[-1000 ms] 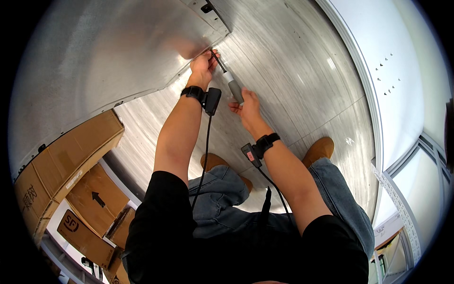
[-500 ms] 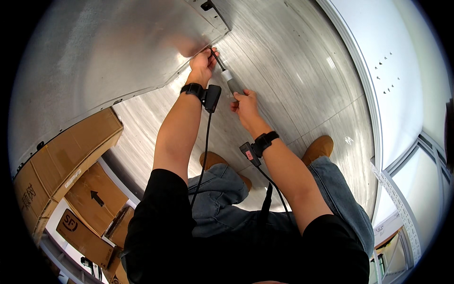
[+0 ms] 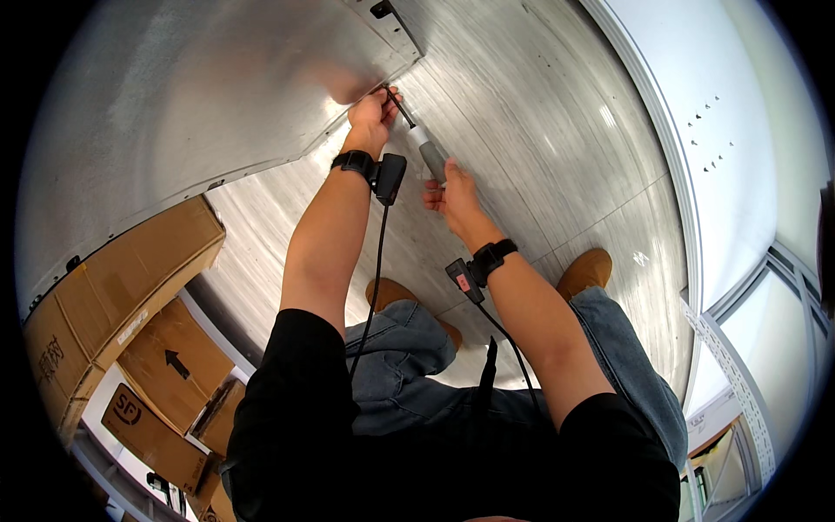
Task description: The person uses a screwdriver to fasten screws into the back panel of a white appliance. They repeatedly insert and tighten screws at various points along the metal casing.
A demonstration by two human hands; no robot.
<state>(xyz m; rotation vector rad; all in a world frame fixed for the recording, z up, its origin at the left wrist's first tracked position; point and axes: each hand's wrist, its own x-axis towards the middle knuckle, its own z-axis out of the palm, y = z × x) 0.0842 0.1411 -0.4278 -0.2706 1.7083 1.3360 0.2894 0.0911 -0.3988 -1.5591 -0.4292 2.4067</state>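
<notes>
My right hand [image 3: 454,196] is wrapped around the grey handle of a screwdriver [image 3: 430,155] with a white collar and a long dark shaft. Its shaft slants up and left to the lower edge of a large metal panel [image 3: 217,96]. At that edge my left hand [image 3: 372,110] is closed around the shaft near its tip. The tip and whatever it touches are hidden by the fingers. Each wrist wears a black strap with a small black device and a cable.
Cardboard boxes [image 3: 178,365] are stacked at the lower left beside the panel. To the right stands a white board [image 3: 739,87] with several small screws [image 3: 713,163] on it. Grey metal frame parts [image 3: 739,383] lie at the right. My shoes [image 3: 584,271] rest on the wood-look floor [image 3: 539,139].
My right hand has shifted slightly down and right on the screwdriver handle, its thumb now lying along it. My left hand has stayed nearly still at the panel edge.
</notes>
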